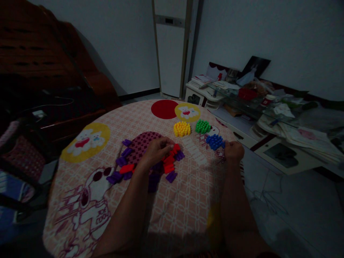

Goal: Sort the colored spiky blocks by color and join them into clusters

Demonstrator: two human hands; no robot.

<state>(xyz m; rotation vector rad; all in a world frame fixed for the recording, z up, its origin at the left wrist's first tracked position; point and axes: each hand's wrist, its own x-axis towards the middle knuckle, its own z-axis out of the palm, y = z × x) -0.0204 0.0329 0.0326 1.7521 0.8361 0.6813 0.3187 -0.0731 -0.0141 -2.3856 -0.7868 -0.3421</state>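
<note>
My left hand (157, 150) is curled over a loose heap of red pieces (169, 161) and purple pieces (120, 161) in the middle of the round table, its fingertips pinched on a red piece (176, 147). My right hand (233, 151) is a closed fist at the table's right edge, right beside the cluster of blue pieces (215, 141). What the fist holds, if anything, is hidden. A yellow cluster (182, 128) and a green cluster (202, 126) stand farther back.
The table wears a pink cartoon-print cloth (188, 200). A dark sofa (40, 71) stands at the left. A low white cabinet (215, 95) and a cluttered surface (282, 111) lie to the right. A tall white appliance (172, 50) stands behind.
</note>
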